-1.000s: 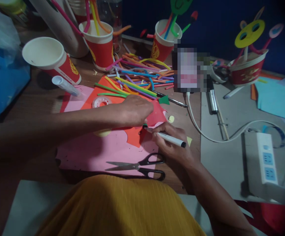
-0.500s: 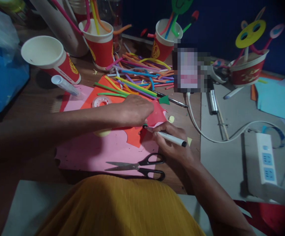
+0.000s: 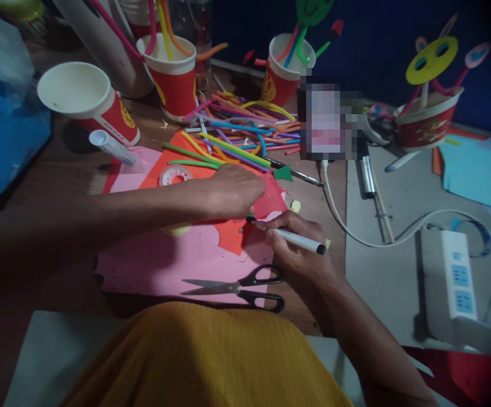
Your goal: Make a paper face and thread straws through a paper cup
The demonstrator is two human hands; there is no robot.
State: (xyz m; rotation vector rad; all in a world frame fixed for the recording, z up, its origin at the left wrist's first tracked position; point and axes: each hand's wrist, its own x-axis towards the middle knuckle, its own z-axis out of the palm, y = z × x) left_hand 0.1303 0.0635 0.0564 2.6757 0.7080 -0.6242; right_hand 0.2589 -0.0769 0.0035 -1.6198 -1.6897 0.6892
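My right hand point(image 3: 298, 243) is closed around a white marker point(image 3: 300, 241) with a black end. Its tip touches a small dark green paper piece point(image 3: 250, 218) over the orange sheet point(image 3: 231, 237). My left hand point(image 3: 239, 189) is curled, its thumb against that green piece; most of its fingertips are hidden beneath. Under both hands lie layered sheets, among them a pink sheet point(image 3: 143, 265) and a red sheet point(image 3: 274, 195). Scissors with black handles point(image 3: 237, 287) rest with blades apart near the front edge. A roll of tape point(image 3: 175, 176) sits beside my left forearm.
Many coloured bendy sticks point(image 3: 237, 124) are heaped at the back. A red paper cup point(image 3: 120, 113), other decorated cups and a rolled paper tube point(image 3: 112, 148) stand around. On the right are a blurred-out device, its white cable point(image 3: 339, 217) and a power strip point(image 3: 460, 274).
The marker's rear end has shifted slightly to the right and down with my right hand. My left hand stays in place.
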